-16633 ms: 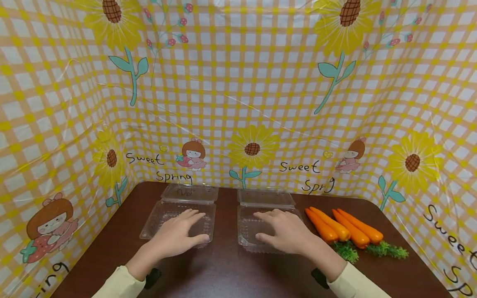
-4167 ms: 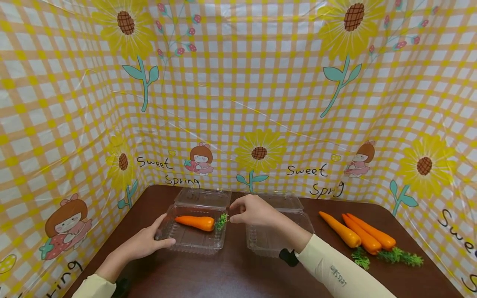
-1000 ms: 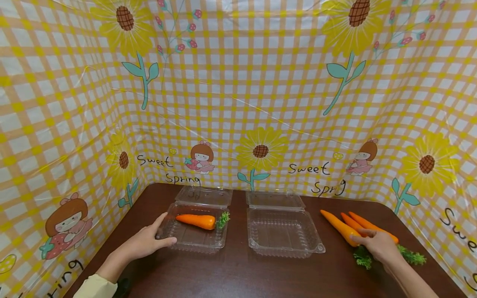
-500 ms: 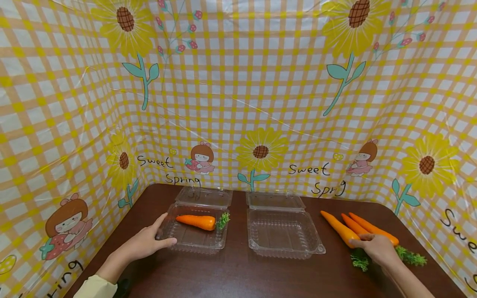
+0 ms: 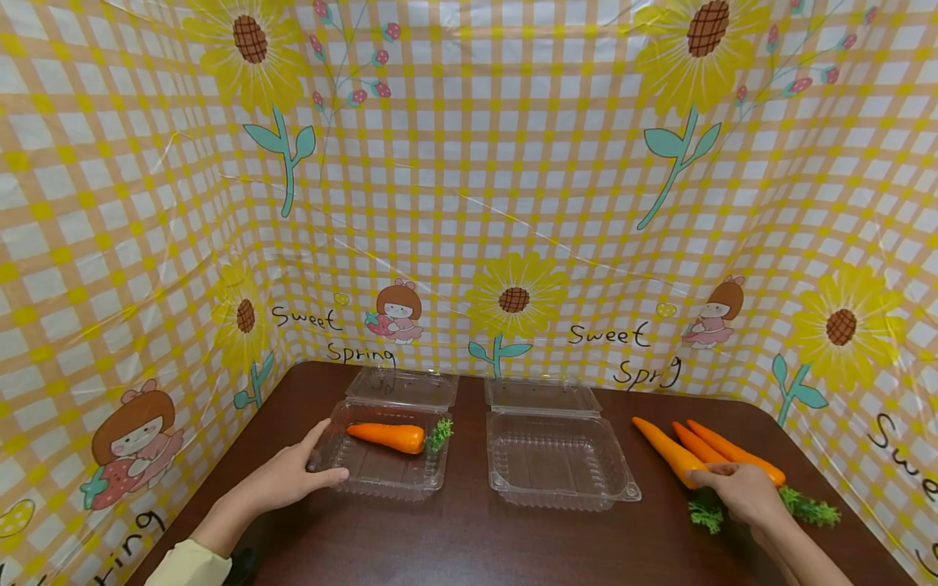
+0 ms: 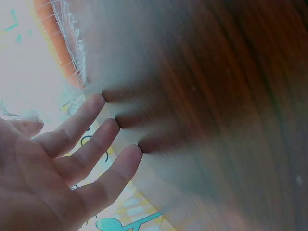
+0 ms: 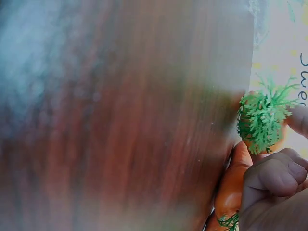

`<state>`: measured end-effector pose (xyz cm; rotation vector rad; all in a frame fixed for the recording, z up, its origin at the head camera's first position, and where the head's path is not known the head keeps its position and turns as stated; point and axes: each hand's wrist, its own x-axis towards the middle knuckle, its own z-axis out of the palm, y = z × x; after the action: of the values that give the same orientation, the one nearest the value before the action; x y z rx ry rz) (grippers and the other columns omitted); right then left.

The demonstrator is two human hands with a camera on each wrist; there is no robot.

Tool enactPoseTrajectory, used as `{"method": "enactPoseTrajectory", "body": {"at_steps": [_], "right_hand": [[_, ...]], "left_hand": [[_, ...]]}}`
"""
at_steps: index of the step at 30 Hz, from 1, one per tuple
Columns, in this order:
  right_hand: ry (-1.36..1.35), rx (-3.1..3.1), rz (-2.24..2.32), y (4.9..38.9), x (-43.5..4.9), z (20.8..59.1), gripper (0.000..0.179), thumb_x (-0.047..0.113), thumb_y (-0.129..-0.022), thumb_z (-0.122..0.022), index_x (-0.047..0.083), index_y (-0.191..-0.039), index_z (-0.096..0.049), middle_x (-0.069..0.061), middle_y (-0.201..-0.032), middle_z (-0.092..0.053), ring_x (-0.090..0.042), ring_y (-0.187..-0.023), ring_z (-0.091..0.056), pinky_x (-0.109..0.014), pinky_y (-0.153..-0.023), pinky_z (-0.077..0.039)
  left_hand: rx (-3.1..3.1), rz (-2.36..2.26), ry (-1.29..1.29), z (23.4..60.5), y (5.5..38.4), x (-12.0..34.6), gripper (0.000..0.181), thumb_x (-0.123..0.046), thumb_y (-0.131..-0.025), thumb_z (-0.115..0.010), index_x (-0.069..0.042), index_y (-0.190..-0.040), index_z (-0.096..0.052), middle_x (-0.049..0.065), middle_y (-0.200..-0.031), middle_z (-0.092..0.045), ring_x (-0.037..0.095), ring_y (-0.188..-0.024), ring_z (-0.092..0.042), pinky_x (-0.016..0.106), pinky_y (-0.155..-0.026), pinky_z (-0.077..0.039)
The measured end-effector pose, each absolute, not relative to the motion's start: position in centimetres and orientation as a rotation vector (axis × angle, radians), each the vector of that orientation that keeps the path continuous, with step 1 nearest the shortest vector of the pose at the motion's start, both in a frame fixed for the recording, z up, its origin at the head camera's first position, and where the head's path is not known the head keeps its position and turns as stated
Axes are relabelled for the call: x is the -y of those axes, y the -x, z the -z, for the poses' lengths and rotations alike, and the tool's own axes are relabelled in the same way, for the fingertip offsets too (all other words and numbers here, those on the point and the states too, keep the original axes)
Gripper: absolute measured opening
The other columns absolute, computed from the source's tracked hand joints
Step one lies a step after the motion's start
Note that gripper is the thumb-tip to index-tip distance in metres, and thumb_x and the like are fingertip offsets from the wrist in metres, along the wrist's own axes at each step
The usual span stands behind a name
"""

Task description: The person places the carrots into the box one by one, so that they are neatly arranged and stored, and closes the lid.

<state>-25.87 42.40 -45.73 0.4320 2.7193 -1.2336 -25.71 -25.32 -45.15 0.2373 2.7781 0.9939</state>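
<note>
In the head view, an orange carrot [image 5: 388,437] with a frilly green top lies crosswise in the left clear plastic container [image 5: 396,482]. My left hand [image 5: 282,476] rests at that container's left side, fingers loosely spread; the left wrist view shows its fingertips [image 6: 126,156] at the tabletop. On the right of the table lie three carrots. My right hand [image 5: 743,492] pinches the thick end of the leftmost carrot [image 5: 663,446]. In the right wrist view, its leafy top [image 7: 262,120] sits between thumb and curled fingers, with another carrot [image 7: 231,192] close below.
A second clear container [image 5: 564,476] stands between the left container and the carrots, nothing in it. Both lids, left lid [image 5: 403,387] and right lid [image 5: 542,396], are folded back. A checked, sunflower-printed cloth [image 5: 469,203] walls the dark brown table [image 5: 469,537].
One carrot has gone from the right-hand group into the left container. My right hand has moved from that container to the remaining carrots and grips one. Over the last second, little has moved.
</note>
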Motion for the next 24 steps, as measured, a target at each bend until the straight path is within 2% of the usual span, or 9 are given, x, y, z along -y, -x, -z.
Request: {"method": "enactPoseTrajectory", "body": {"at_steps": [6, 11, 12, 14, 18, 19, 20, 24], "right_hand": [[-0.431, -2.688, 1.278, 25.7, -42.4, 45.3, 0.073, 0.050, -0.090, -0.071, -0.010, -0.130, -0.059, 0.011, -0.051, -0.029, -0.007, -0.044, -0.029, -0.027, -0.046, -0.034], [-0.393, -2.689, 1.295, 25.6, -42.1, 44.3, 0.060, 0.046, -0.092, -0.070, -0.006, -0.122, -0.067, 0.009, -0.052, -0.029, -0.006, -0.043, -0.028, -0.026, -0.045, -0.033], [-0.378, -2.707, 1.284, 25.6, -42.0, 44.0, 0.061, 0.046, -0.092, -0.069, -0.006, -0.123, -0.066, 0.007, -0.055, -0.038, -0.007, -0.044, -0.028, -0.027, -0.046, -0.033], [-0.372, -2.714, 1.266, 25.7, -41.7, 43.4, 0.069, 0.047, -0.093, -0.067, -0.010, -0.131, -0.060, 0.006, -0.059, -0.042, -0.007, -0.044, -0.030, -0.027, -0.046, -0.035], [-0.329, -2.704, 1.266, 25.6, -41.0, 42.1, 0.085, 0.048, -0.096, -0.064, -0.019, -0.143, -0.040, 0.006, -0.058, -0.043, -0.007, -0.044, -0.030, -0.027, -0.046, -0.036], [-0.322, -2.684, 1.282, 25.6, -40.8, 41.9, 0.085, 0.047, -0.096, -0.063, -0.018, -0.145, -0.037, 0.008, -0.054, -0.035, -0.007, -0.043, -0.028, -0.027, -0.046, -0.036], [-0.307, -2.678, 1.290, 25.6, -40.6, 41.5, 0.085, 0.047, -0.097, -0.063, -0.018, -0.146, -0.037, 0.008, -0.052, -0.031, -0.007, -0.043, -0.027, -0.027, -0.045, -0.036], [-0.269, -2.731, 1.234, 25.9, -39.6, 40.3, 0.086, 0.052, -0.096, -0.062, -0.015, -0.145, -0.040, 0.009, -0.059, -0.038, -0.010, -0.052, -0.034, -0.028, -0.051, -0.036]], "left_hand": [[-2.778, -1.006, -0.239, 45.0, 25.8, 25.3, 0.100, -0.056, -0.090, -0.069, -0.014, -0.163, -0.014, 0.025, -0.134, -0.058, 0.040, -0.120, -0.059, 0.060, -0.092, -0.049], [-2.780, -0.997, -0.228, 45.0, 25.6, 25.3, 0.101, -0.057, -0.090, -0.069, -0.014, -0.163, -0.014, 0.028, -0.138, -0.055, 0.043, -0.125, -0.056, 0.062, -0.094, -0.048], [-2.780, -0.996, -0.226, 45.0, 25.6, 25.3, 0.101, -0.057, -0.090, -0.069, -0.014, -0.163, -0.014, 0.028, -0.139, -0.055, 0.043, -0.125, -0.056, 0.062, -0.094, -0.048], [-2.779, -0.995, -0.222, 45.0, 25.6, 25.4, 0.101, -0.057, -0.090, -0.069, -0.014, -0.163, -0.014, 0.028, -0.139, -0.054, 0.044, -0.125, -0.055, 0.063, -0.094, -0.048], [-2.780, -0.994, -0.221, 45.1, 25.6, 25.4, 0.101, -0.057, -0.090, -0.069, -0.015, -0.163, -0.014, 0.027, -0.137, -0.056, 0.042, -0.123, -0.057, 0.061, -0.092, -0.049], [-2.781, -0.994, -0.222, 45.1, 25.6, 25.4, 0.101, -0.058, -0.090, -0.069, -0.015, -0.163, -0.014, 0.027, -0.137, -0.056, 0.042, -0.123, -0.057, 0.061, -0.092, -0.049], [-2.782, -0.993, -0.224, 45.1, 25.6, 25.4, 0.101, -0.058, -0.090, -0.069, -0.015, -0.163, -0.014, 0.027, -0.138, -0.056, 0.043, -0.124, -0.057, 0.062, -0.093, -0.049], [-2.780, -1.001, -0.230, 45.1, 25.6, 25.3, 0.100, -0.058, -0.090, -0.068, -0.016, -0.163, -0.014, 0.029, -0.140, -0.054, 0.045, -0.127, -0.054, 0.064, -0.095, -0.046]]}}
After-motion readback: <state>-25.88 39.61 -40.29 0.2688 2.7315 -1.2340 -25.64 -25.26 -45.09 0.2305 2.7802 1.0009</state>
